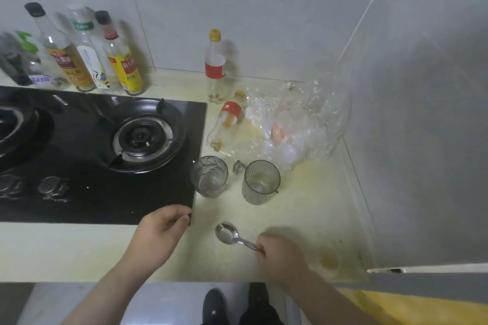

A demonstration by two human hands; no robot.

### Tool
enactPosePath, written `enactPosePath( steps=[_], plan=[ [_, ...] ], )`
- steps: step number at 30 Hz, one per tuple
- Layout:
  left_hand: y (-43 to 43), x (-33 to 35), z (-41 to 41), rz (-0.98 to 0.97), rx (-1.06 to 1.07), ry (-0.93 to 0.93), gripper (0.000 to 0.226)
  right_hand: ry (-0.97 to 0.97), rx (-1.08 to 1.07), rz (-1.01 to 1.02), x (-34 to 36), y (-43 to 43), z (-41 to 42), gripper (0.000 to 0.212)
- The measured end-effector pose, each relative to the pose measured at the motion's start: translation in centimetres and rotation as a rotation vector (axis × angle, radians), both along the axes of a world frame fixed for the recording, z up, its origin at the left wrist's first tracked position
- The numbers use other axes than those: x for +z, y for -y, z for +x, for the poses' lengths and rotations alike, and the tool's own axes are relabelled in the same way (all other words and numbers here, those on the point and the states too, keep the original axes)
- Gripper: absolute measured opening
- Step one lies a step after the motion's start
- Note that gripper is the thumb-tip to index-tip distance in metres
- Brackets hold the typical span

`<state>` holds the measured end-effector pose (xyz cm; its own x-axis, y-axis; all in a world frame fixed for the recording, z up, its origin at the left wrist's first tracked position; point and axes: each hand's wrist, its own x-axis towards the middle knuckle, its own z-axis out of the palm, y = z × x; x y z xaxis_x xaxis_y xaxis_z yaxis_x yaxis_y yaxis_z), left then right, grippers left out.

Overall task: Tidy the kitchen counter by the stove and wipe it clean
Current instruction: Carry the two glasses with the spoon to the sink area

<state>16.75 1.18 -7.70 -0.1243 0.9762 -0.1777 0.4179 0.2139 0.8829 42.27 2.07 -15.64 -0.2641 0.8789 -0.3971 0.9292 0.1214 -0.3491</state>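
R hand (282,258) grips spoon (227,234) at stained counter (303,219).

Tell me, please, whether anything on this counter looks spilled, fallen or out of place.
A red-labelled bottle lies on its side right of the stove, beside a crumpled plastic bag. Yellowish stains mark the counter near its front right corner.

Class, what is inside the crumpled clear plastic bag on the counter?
Inside the plastic bag, an orange-and-white patch shows through. Crumpled film hides the rest.
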Motion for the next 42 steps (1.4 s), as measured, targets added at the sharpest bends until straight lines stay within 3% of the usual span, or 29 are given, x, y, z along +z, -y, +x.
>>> enactPosePath(
  steps=[9, 14, 20, 25, 28, 32, 37, 40, 42],
  plan=[
    [0.3, 0.0, -0.1, 0.001, 0.023, -0.039, 0.042, 0.051, 0.055, 0.008, -0.2, -0.5, 0.0, 0.015],
    [0.2, 0.5, 0.4, -0.010, 0.011, 0.010, 0.055, 0.000, 0.039, -0.012, -0.3, -0.8, -0.2, 0.015],
    [0.7, -1.0, 1.0, -0.053, -0.021, -0.002, 0.022, -0.146, 0.031, 0.187, -0.2, -0.7, -0.5, 0.024],
    [0.6, -1.7, 1.9, 0.051, -0.119, -0.093, 0.028, -0.262, -0.082, -0.020, 2.2, -1.4, -1.1, 0.008],
    [-0.1, -1.1, 2.4, 0.213, -0.288, -0.268, 0.011, -0.314, -0.084, -0.080, 4.9, -2.2, -1.7, 0.021],
    [-1.3, -1.2, 2.9, 0.342, -0.472, -0.467, 0.019, -0.367, -0.060, -0.097, 8.8, -3.1, -2.4, 0.028],
    [-2.8, 0.2, 2.6, 0.403, -0.542, -0.503, 0.012, -0.400, -0.014, -0.081, 12.0, -4.1, -3.0, 0.022],
    [-3.1, 0.9, 3.0, 0.404, -0.588, -0.576, 0.034, -0.362, 0.037, -0.055, 13.0, -4.9, -3.7, 0.018],
    [-3.1, 1.0, 3.1, 0.322, -0.593, -0.529, 0.033, -0.348, 0.061, -0.036, 13.7, -5.3, -4.2, 0.014]
  ],
)
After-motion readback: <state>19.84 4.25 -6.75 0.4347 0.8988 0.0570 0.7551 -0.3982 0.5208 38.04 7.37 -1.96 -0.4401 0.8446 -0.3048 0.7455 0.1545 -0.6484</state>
